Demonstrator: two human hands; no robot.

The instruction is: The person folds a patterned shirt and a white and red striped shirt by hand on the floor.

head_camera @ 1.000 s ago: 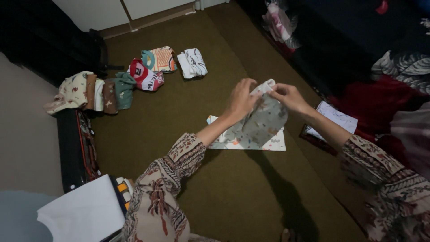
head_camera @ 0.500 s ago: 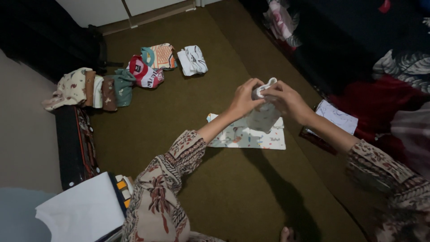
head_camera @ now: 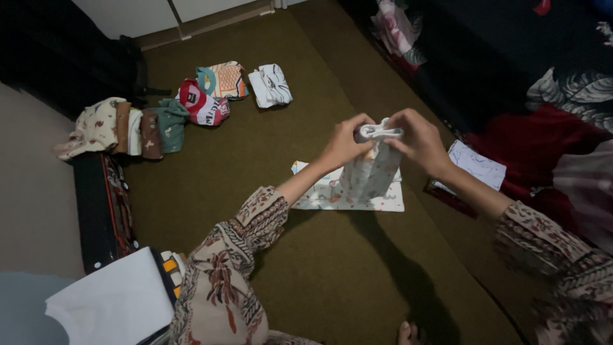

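At the far left, a row of folded small garments (head_camera: 121, 128) is seen lying on the olive-brown carpet (head_camera: 268, 275), with cream, brown and green pieces set side by side. Just to their right, a red and white rolled piece (head_camera: 203, 103) is laid, and beyond it a teal and orange folded piece (head_camera: 223, 79) and a white folded piece (head_camera: 270, 85), each a little apart from the next. Below the row, at the left edge, a dark case (head_camera: 102, 207) is placed along the carpet, and near the bottom left a white sheet (head_camera: 112, 306) is seen resting over other things.

In the middle of the scene, the left hand (head_camera: 345, 142) is held above the carpet, its fingers closed on the left side of the rolled top of a pale patterned garment (head_camera: 370, 172). The garment is held up between both hands, its lower part hanging down towards a flat pale patterned cloth (head_camera: 332, 197) that is spread on the carpet beneath it. Whether the hanging cloth touches the flat one cannot be told.

The right hand (head_camera: 418, 142) is closed on the right side of the same rolled top, close to the left hand. Further right, a white folded piece with small marks (head_camera: 477, 165) is laid at the edge of the carpet, beside dark red and floral bedding (head_camera: 549, 128).
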